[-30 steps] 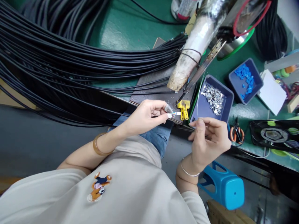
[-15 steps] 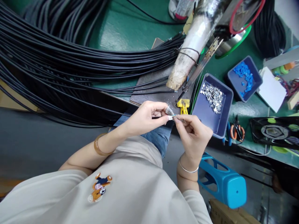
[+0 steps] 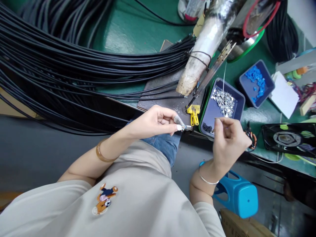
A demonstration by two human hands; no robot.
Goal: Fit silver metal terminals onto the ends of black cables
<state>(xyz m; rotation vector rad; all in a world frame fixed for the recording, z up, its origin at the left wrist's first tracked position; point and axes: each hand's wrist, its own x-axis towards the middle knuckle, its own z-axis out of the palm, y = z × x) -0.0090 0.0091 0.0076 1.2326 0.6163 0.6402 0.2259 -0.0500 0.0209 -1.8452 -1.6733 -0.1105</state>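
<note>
My left hand [image 3: 154,122] pinches the stripped end of a black cable [image 3: 181,124], where a small metal piece and short coloured wires stick out past the fingertips. My right hand [image 3: 228,138] is closed around a thin silvery wire [image 3: 223,89] that rises straight up from the fingers. It hovers at the near edge of a dark blue tray [image 3: 209,118] holding several small metal clips [image 3: 223,102]. A yellow clip [image 3: 194,113] lies on the dark work plate [image 3: 160,95] between the hands.
A thick bundle of black cables [image 3: 74,65] sweeps over the green bench [image 3: 128,33] from the left. A foil-wrapped nozzle [image 3: 197,62] points down at the plate. A second tray [image 3: 256,84] holds blue parts. Orange-handled cutters [image 3: 250,135], a black fan [image 3: 288,140] and a blue stool [image 3: 237,194] sit right.
My right hand met the left at the cable end, then drew back right to the tray edge, now holding a thin wire upright. The left hand stayed put.
</note>
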